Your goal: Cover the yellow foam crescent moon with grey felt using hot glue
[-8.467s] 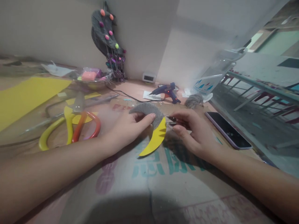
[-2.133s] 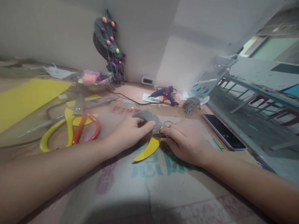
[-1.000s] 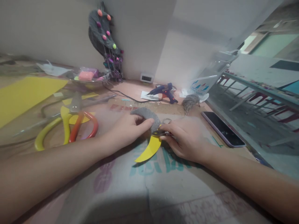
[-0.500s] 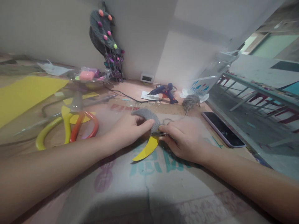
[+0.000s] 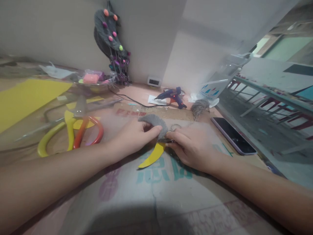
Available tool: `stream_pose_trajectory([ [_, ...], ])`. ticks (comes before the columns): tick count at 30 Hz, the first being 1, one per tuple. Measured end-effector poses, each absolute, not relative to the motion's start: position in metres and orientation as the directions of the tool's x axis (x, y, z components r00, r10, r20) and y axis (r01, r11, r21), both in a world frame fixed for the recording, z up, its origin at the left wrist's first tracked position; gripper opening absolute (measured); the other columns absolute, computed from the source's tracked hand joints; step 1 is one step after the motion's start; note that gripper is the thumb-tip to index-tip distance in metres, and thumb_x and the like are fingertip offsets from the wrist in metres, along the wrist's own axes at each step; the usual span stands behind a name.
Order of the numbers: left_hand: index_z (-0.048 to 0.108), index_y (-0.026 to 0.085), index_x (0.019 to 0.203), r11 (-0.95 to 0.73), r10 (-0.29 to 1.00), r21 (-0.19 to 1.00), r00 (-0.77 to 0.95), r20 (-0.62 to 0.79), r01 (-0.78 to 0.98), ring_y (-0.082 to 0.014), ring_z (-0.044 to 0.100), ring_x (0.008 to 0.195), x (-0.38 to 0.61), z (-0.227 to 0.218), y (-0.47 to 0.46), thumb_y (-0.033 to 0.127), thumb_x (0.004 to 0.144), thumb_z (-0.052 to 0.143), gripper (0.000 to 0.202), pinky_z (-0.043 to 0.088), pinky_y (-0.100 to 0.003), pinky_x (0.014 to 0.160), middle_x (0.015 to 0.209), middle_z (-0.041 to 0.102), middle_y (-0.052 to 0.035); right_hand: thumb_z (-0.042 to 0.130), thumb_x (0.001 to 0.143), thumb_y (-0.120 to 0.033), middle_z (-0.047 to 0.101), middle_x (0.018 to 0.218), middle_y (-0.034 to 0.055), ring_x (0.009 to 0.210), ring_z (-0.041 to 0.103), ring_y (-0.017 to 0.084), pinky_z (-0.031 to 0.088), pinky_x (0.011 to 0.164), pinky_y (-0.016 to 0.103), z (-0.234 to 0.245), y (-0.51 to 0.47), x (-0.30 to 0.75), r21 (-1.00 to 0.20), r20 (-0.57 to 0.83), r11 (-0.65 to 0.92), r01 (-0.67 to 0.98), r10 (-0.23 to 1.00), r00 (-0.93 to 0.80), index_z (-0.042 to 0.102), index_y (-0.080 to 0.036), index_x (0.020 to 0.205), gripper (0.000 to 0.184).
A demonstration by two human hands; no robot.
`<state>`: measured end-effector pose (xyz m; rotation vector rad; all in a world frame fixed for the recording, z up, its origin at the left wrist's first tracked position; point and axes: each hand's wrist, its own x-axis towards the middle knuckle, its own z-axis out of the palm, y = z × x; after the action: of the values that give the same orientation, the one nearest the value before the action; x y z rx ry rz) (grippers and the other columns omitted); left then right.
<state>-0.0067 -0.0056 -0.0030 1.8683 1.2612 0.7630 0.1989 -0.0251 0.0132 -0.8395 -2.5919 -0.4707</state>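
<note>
A yellow crescent-shaped foam piece [image 5: 153, 156] lies on the printed sack [image 5: 156, 189], its upper half wrapped in grey twine [image 5: 156, 122]. My left hand [image 5: 133, 137] grips the wrapped part, thumb pressed on the twine. My right hand [image 5: 193, 147] is closed beside it, pinching a thin dark strand or tool at the crescent's edge; what it holds is too small to name.
Yellow-handled and orange-handled scissors [image 5: 70, 132] lie at the left beside a yellow foam sheet [image 5: 24, 98]. A blue glue gun [image 5: 171, 95], a ball of twine [image 5: 199, 107] and a phone [image 5: 232, 134] lie behind and to the right. A grey decorated ornament [image 5: 109, 32] hangs in the corner.
Grey wrapping has spread further down the crescent since the earliest frame, leaving less yellow showing. My right hand has closed in against the piece. Over the last second both hands barely shift.
</note>
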Motion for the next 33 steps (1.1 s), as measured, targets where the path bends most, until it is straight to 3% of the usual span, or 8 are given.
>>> stream_pose_trajectory([
  [7, 0.059, 0.019, 0.057, -0.242, 0.941, 0.828, 0.332, 0.072, 0.505, -0.0134, 0.049, 0.051, -0.0062, 0.0016, -0.0062, 0.05, 0.084, 0.047, 0.044, 0.035, -0.025, 0.051, 0.053, 0.058, 0.0018, 0.048, 0.093, -0.023, 0.06, 0.069, 0.0023, 0.061, 0.051, 0.015, 0.034, 0.055, 0.028, 0.009, -0.0232, 0.2044, 0.118, 0.482, 0.795, 0.595, 0.478, -0.734, 0.061, -0.017, 0.092, 0.014],
  [10, 0.062, 0.019, 0.058, -0.229, 0.949, 0.839, 0.306, 0.08, 0.493, -0.0147, 0.05, 0.051, -0.0063, 0.0028, -0.0058, 0.053, 0.084, 0.047, 0.045, 0.036, -0.025, 0.05, 0.052, 0.06, 0.0005, 0.054, 0.089, -0.025, 0.063, 0.075, 0.002, 0.06, 0.051, 0.013, 0.038, 0.056, 0.026, 0.0101, -0.0234, 0.2071, -0.064, 0.545, 0.794, 0.604, 0.535, -0.646, 0.058, -0.017, 0.099, 0.013],
  [13, 0.064, 0.019, 0.062, -0.225, 0.955, 0.867, 0.277, 0.106, 0.445, -0.0153, 0.052, 0.054, -0.0065, 0.0017, -0.0056, 0.056, 0.084, 0.048, 0.045, 0.037, -0.025, 0.052, 0.057, 0.063, -0.0005, 0.064, 0.082, -0.029, 0.059, 0.068, -0.0018, 0.052, 0.046, 0.009, 0.035, 0.049, 0.022, 0.0112, -0.0217, 0.2062, -0.301, 0.562, 0.711, 0.636, 0.671, -0.484, 0.054, -0.018, 0.089, 0.016],
  [17, 0.065, 0.019, 0.068, -0.205, 0.961, 0.903, 0.253, 0.112, 0.377, -0.0161, 0.056, 0.062, -0.007, 0.0007, -0.0071, 0.058, 0.084, 0.048, 0.046, 0.041, -0.025, 0.058, 0.065, 0.067, -0.001, 0.063, 0.081, -0.029, 0.053, 0.061, -0.0041, 0.052, 0.046, 0.009, 0.035, 0.048, 0.02, 0.0111, -0.0169, 0.2012, -0.598, 0.375, 0.529, 0.602, 0.848, -0.374, 0.052, -0.019, 0.075, 0.016],
  [20, 0.064, 0.018, 0.07, -0.213, 0.958, 0.903, 0.263, 0.117, 0.373, -0.016, 0.057, 0.064, -0.0071, 0.0015, -0.0081, 0.059, 0.085, 0.047, 0.047, 0.042, -0.025, 0.059, 0.065, 0.065, -0.0007, 0.058, 0.082, -0.033, 0.052, 0.06, -0.0032, 0.053, 0.047, 0.01, 0.036, 0.048, 0.021, 0.0112, -0.0153, 0.1983, -0.758, 0.212, 0.395, 0.519, 0.902, -0.377, 0.055, -0.019, 0.07, 0.019],
  [22, 0.063, 0.017, 0.068, -0.25, 0.946, 0.889, 0.295, 0.138, 0.384, -0.0153, 0.055, 0.062, -0.0069, 0.0029, -0.008, 0.058, 0.087, 0.044, 0.048, 0.041, -0.025, 0.057, 0.064, 0.062, -0.0007, 0.056, 0.083, -0.035, 0.049, 0.058, -0.0035, 0.052, 0.044, 0.01, 0.035, 0.047, 0.022, 0.0124, -0.0161, 0.1976, -0.798, 0.184, 0.36, 0.483, 0.909, -0.374, 0.054, -0.019, 0.067, 0.024],
  [27, 0.061, 0.018, 0.067, -0.419, 0.879, 0.815, 0.403, 0.255, 0.4, -0.0154, 0.056, 0.07, -0.0058, 0.0058, -0.0077, 0.046, 0.086, 0.051, 0.036, 0.042, -0.025, 0.063, 0.072, 0.062, -0.0012, 0.053, 0.085, -0.032, 0.044, 0.056, -0.0039, 0.052, 0.039, 0.009, 0.032, 0.047, 0.021, 0.017, -0.0206, 0.1973, -0.747, 0.288, 0.44, 0.499, 0.89, -0.354, 0.049, -0.019, 0.062, 0.027],
  [33, 0.064, 0.019, 0.074, -0.36, 0.899, 0.83, 0.395, 0.188, 0.426, -0.0136, 0.053, 0.062, -0.0055, 0.0042, -0.0098, 0.043, 0.086, 0.052, 0.03, 0.041, -0.025, 0.06, 0.067, 0.061, 0.0013, 0.052, 0.086, -0.033, 0.046, 0.059, -0.0031, 0.054, 0.042, 0.01, 0.035, 0.049, 0.021, 0.0151, -0.0197, 0.1979, -0.78, 0.263, 0.406, 0.476, 0.903, -0.34, 0.052, -0.019, 0.067, 0.024],
])
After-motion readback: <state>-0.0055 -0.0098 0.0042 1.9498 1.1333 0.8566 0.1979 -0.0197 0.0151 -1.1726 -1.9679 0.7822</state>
